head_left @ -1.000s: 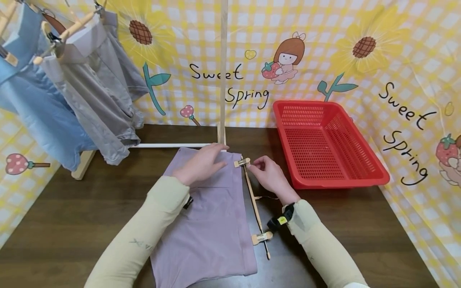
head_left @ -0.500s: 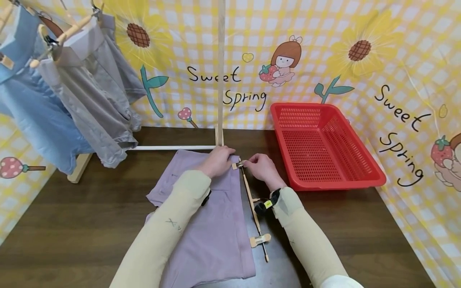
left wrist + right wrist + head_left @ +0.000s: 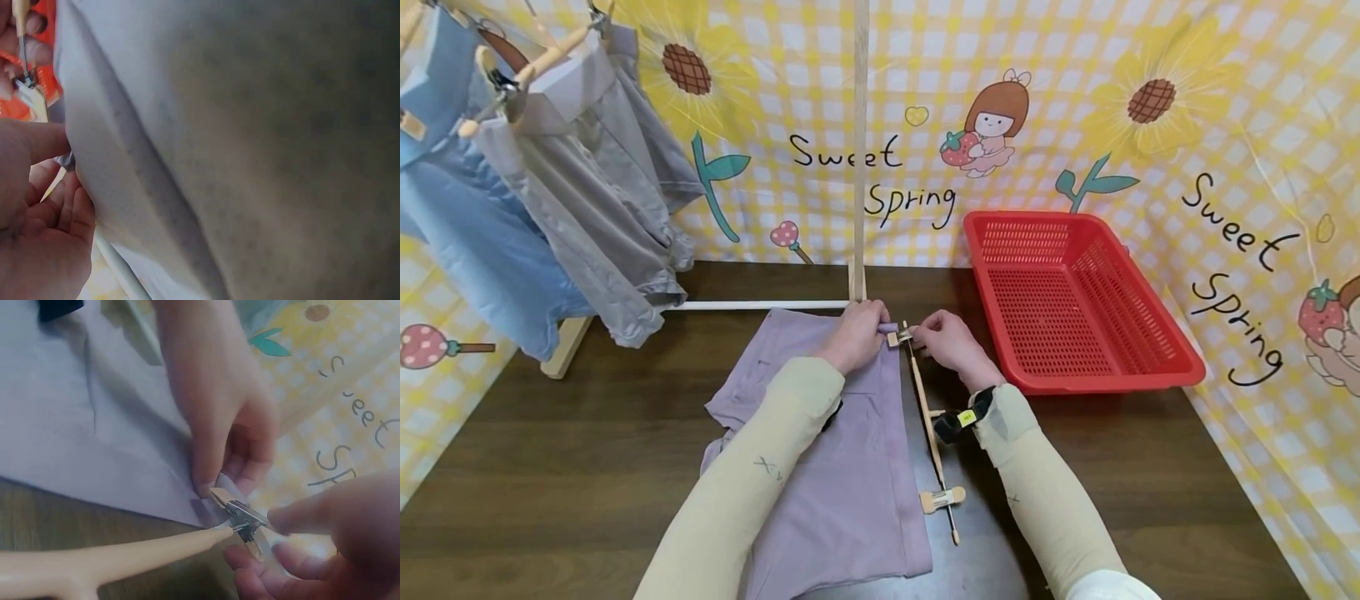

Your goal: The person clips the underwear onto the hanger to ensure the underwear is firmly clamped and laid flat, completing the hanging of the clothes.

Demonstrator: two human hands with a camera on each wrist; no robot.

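Lavender shorts (image 3: 842,475) lie on the table, waistband toward the right. My left hand (image 3: 854,335) pinches the far corner of the waistband (image 3: 187,509) between thumb and fingers, lifting it slightly. Beside the waistband lies a wooden clip hanger (image 3: 925,408). My right hand (image 3: 951,342) pinches the hanger's far clip (image 3: 240,519), its thumb on one side and fingers on the other. In the right wrist view the clip's jaws are right at the pinched corner; whether cloth is between them I cannot tell. The near clip (image 3: 942,499) rests by the waistband's near end.
A red plastic basket (image 3: 1150,385) stands at the right back. Grey shorts (image 3: 587,192) and blue shorts (image 3: 482,217) hang from hangers at the left. A rack with a white bar (image 3: 760,306) and wooden post (image 3: 859,167) stands behind.
My left hand has moved right from the shorts' upper part to the waistband corner and now pinches it. My right hand has stayed at the far clip, and the corner has risen a little.
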